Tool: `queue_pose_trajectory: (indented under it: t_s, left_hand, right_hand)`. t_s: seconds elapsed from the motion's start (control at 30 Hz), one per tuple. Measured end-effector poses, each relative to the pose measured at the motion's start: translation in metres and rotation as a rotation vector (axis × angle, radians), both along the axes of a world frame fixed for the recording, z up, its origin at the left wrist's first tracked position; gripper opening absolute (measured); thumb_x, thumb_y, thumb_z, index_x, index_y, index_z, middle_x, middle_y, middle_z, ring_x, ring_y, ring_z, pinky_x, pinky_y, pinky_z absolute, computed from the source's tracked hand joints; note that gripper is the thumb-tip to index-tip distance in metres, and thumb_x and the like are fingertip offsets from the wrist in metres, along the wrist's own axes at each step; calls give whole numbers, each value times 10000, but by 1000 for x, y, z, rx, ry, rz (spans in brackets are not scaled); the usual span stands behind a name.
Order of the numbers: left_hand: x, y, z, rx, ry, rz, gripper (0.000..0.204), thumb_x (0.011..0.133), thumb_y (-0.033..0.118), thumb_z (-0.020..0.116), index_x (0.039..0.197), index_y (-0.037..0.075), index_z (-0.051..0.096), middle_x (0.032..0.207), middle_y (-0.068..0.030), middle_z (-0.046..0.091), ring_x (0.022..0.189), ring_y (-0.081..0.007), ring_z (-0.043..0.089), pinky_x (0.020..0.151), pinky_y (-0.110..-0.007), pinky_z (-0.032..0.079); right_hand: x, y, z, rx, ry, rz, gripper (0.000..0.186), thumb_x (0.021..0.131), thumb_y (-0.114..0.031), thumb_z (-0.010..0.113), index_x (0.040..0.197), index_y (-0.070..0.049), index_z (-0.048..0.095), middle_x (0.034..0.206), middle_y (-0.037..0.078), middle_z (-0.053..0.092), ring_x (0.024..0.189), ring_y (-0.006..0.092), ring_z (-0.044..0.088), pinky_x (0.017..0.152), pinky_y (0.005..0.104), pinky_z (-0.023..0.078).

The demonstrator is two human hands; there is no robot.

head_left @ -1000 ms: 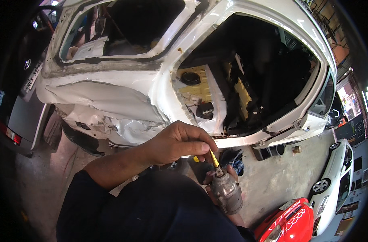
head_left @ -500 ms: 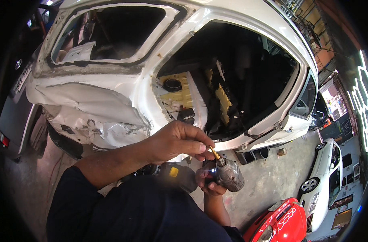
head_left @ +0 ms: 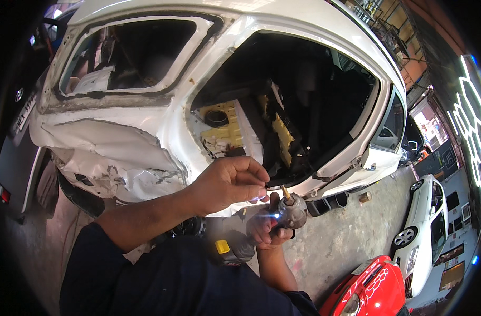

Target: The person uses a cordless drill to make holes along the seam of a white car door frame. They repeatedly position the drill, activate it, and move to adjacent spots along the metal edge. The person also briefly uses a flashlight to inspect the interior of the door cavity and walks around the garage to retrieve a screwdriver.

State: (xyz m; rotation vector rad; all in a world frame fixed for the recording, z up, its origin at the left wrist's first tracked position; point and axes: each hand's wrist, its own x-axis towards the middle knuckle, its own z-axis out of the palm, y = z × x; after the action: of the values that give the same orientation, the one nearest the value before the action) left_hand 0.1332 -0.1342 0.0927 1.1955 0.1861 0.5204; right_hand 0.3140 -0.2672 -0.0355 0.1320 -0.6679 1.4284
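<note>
My left hand [head_left: 235,181] has curled fingers just left of the gold-coloured bit [head_left: 287,194] that sticks up from a cordless power driver [head_left: 294,213]; whether anything small is in the fingertips I cannot make out. My right hand [head_left: 265,229] grips the driver, which has a dark battery [head_left: 232,255] with a yellow tab and a lit work light. Beyond both hands stands a white car body [head_left: 169,131] with a crumpled rear quarter panel [head_left: 108,152] and a large open side opening showing yellow metal and dark trim inside.
A dark vehicle [head_left: 19,158] stands close on the left. A red vehicle [head_left: 364,289] and a white car [head_left: 419,242] are on the right. Black bins or trim pieces [head_left: 327,204] lie on the concrete floor [head_left: 324,247] below the car. Lit tube lamps [head_left: 469,116] hang at the far right.
My left fingertips have come away from the bit, leftward. The driver has tipped, showing its grip, light and battery. The car has shifted left in the picture.
</note>
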Motion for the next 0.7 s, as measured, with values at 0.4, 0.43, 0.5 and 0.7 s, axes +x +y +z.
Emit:
queue_pose_trajectory:
  t_s: [0.4,0.43,0.5,0.7]
  left_hand:
    - [15,-2,22,454,-46,103,140,957,39,814,1088,0,782,991,-81,799,950,-119,746,872,-288,592]
    - [17,0,23,401,-35,72,139,967,51,803,1093,-4,780,993,-85,799,940,-124,748,867,-290,595]
    - [20,3,24,338,-33,14,144,988,75,781,1103,-12,777,997,-93,799,920,-133,753,857,-294,601]
    - [29,11,25,178,34,-28,226,1038,187,728,1025,-35,763,929,-118,774,868,-186,767,824,-315,626]
  right_hand:
    - [-4,4,-1,19,42,117,1098,774,-211,816,1712,-114,252,928,109,684,526,131,604,521,271,517]
    - [-4,6,-1,29,48,131,1097,779,-212,816,1712,-108,250,927,109,684,527,131,608,518,270,519]
    - [-3,9,-1,54,75,170,1093,788,-215,816,1712,-97,245,924,110,685,529,132,614,513,267,523]
    - [-3,18,-4,46,159,318,1085,822,-182,805,1723,-82,209,913,126,696,515,120,613,480,258,516]
